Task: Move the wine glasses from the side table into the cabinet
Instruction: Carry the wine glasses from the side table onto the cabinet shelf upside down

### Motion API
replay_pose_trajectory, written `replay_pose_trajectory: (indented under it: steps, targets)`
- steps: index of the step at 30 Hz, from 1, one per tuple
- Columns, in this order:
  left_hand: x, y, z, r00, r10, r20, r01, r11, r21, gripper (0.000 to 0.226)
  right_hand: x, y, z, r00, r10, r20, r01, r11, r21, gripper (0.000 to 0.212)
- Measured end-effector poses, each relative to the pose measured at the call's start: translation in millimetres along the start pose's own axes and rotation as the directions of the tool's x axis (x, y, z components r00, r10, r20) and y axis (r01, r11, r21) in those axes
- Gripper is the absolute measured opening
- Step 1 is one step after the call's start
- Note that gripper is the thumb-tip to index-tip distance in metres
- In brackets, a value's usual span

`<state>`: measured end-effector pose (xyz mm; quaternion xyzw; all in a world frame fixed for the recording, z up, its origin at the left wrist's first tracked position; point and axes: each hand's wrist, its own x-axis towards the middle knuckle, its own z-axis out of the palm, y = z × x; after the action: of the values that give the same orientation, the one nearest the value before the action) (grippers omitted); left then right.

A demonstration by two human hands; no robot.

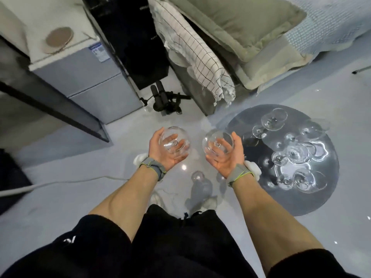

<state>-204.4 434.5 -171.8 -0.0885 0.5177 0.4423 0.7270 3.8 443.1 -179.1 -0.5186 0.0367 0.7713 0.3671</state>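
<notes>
Glossy floor (100, 197); round clear wine glasses (291, 153)

Clear round-bowled wine glasses (291, 153); round dark-grey glossy side table (313, 205); white cloth w/ black grid (198, 57); pale-grey floor (60, 197); olive-green pillow (241, 23).

Glossy pale grey floor (60, 197); grey cabinet (84, 81) at left; bed (261, 37) with checked blanket (200, 57) behind.
</notes>
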Motion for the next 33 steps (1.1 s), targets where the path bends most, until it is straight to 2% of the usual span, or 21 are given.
replay_pose_trajectory:
  steps: [8, 12, 20, 29, 33]
  targets:
    - [-46.9, 45.0, -89.7, 0.991, 0.12, -0.052, -0.126, 0.983, -0.131, 0.055, -1.7, 63.5, 89.6, 0.995, 0.069, 0.072, -0.048, 0.964, -0.261, 0.052]
    - [-80.0, 74.7, -174.1, 0.982, 0.167, -0.087, -0.183, 0.956, -0.229, 0.054, -0.6, 131.7, 149.4, 0.991, 0.1, 0.083, -0.06, 0.916, -0.396, 0.051]
    - [-150.3, 127.2, -327.3, 0.965, 0.198, -0.173, -0.243, 0.923, -0.299, 0.052, 3.8, 269.3, 254.0, 0.962, 0.232, 0.144, -0.125, 0.843, -0.523, 0.051]
    - [-214.3, 187.2, -448.1, 0.902, 0.265, -0.342, -0.377, 0.869, -0.321, 0.051, 11.9, 390.2, 375.5, 0.898, 0.391, 0.201, -0.163, 0.72, -0.675, 0.053]
    - [-229.9, 230.3, -496.6, 0.847, 0.322, -0.422, -0.48, 0.805, -0.349, 0.048, 27.0, 436.9, 444.6, 0.853, 0.463, 0.24, -0.156, 0.666, -0.729, 0.054]
